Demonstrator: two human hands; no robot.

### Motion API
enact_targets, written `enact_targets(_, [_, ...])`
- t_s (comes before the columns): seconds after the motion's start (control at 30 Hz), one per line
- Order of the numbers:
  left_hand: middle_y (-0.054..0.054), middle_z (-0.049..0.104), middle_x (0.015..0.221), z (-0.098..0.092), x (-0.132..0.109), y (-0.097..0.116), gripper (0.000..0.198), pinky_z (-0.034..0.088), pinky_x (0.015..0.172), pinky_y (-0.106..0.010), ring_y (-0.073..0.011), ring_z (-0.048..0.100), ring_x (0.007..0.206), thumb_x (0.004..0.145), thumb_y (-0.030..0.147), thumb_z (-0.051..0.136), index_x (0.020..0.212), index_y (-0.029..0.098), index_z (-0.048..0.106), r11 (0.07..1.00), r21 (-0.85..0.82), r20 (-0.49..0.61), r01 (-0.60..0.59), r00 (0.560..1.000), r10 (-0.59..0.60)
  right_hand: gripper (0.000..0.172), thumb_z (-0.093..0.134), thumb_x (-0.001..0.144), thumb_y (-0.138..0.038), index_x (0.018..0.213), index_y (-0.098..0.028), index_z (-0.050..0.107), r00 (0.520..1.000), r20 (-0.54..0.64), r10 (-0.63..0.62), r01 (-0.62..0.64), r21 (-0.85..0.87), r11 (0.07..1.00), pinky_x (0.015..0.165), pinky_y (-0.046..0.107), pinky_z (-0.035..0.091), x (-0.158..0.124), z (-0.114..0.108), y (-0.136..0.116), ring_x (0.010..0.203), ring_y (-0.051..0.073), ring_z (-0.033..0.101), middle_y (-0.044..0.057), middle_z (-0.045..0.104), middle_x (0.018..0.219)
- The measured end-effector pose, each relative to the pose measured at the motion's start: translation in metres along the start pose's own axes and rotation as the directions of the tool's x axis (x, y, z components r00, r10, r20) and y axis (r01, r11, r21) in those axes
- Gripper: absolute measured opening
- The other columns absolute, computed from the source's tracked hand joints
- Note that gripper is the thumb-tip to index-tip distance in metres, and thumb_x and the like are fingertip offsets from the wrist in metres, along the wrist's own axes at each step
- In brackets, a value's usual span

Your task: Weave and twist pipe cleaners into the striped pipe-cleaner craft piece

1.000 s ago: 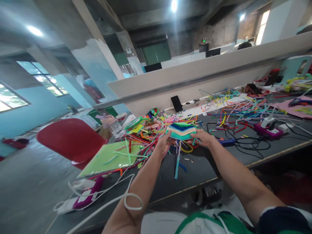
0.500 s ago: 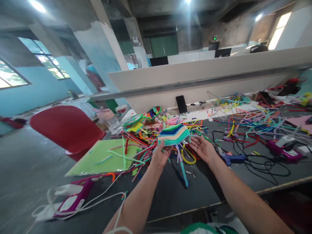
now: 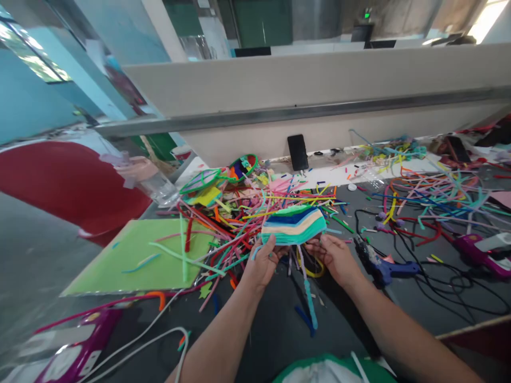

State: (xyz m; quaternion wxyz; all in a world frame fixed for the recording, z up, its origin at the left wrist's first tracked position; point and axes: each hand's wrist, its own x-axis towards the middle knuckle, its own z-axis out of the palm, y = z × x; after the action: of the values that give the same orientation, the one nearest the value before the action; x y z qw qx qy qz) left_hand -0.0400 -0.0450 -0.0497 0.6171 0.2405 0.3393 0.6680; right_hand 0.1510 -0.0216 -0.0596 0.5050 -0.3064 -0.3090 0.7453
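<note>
Between my hands is a striped pipe-cleaner piece [image 3: 294, 225] in green, dark blue, cream and turquoise bands, held above the dark table. My left hand [image 3: 264, 261] grips its lower left corner, thumb on top. At the lower right corner, my right hand [image 3: 333, 257] pinches the edge with thumb and fingers. A pipe-cleaner stem [image 3: 307, 290], lilac above and turquoise below, hangs down beneath the piece. The undersides of both hands' fingers are partly hidden.
Loose pipe cleaners [image 3: 231, 234] heap behind and left. A green sheet [image 3: 131, 255] lies left, near a plastic bottle [image 3: 154, 183]. A blue glue gun [image 3: 389, 266] and black cables sit right. A phone [image 3: 297, 152] leans at the partition. Purple power strips [image 3: 75, 346] flank the table.
The camera view has tipped down and come closer to the table. My right hand has moved in from beside the piece to its lower right corner. My left hand keeps its hold.
</note>
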Motion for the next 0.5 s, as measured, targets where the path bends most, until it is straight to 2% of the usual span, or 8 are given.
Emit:
enact_targets(0.17, [-0.004,0.072,0.099,-0.0017,-0.0013,-0.0017,0.035,0.056,0.082,-0.036,-0.0215,0.068,0.092,0.076,0.027,0.070,0.110,0.023,0.063,0.999,0.034,0.009,0.025,1.000,-0.025,0.021,0.071,0.075,-0.037,0.084,-0.018,0.070,0.998,0.030,-0.047,0.047,-0.028,0.998,0.076,0.036,0.055,-0.0022,0.0072,-0.0029,0.076,0.021,0.070,0.007,0.074,0.086])
enact_targets(0.37, [-0.010,0.068,0.112,-0.0001,-0.0039,-0.0082,0.046,0.048,0.096,-0.040,-0.0254,0.062,0.107,0.076,0.030,0.071,0.119,0.018,0.059,0.999,0.040,0.071,0.030,0.997,-0.032,0.024,0.073,0.073,-0.039,0.085,-0.018,0.068,1.000,0.014,-0.005,0.004,0.026,1.000,0.068,0.033,0.057,-0.0028,0.0086,-0.0021,0.072,0.021,0.071,0.005,0.074,0.079])
enact_targets(0.5, [-0.009,0.068,0.113,0.0005,-0.0087,-0.0032,0.054,0.040,0.104,-0.044,-0.0265,0.059,0.113,0.072,0.019,0.073,0.123,0.019,0.057,0.995,0.046,0.135,0.091,0.986,-0.096,0.023,0.071,0.075,-0.038,0.088,-0.019,0.069,1.000,-0.003,0.005,-0.005,0.035,0.999,0.071,0.033,0.058,-0.0040,0.0087,-0.0032,0.077,0.022,0.071,0.006,0.075,0.083])
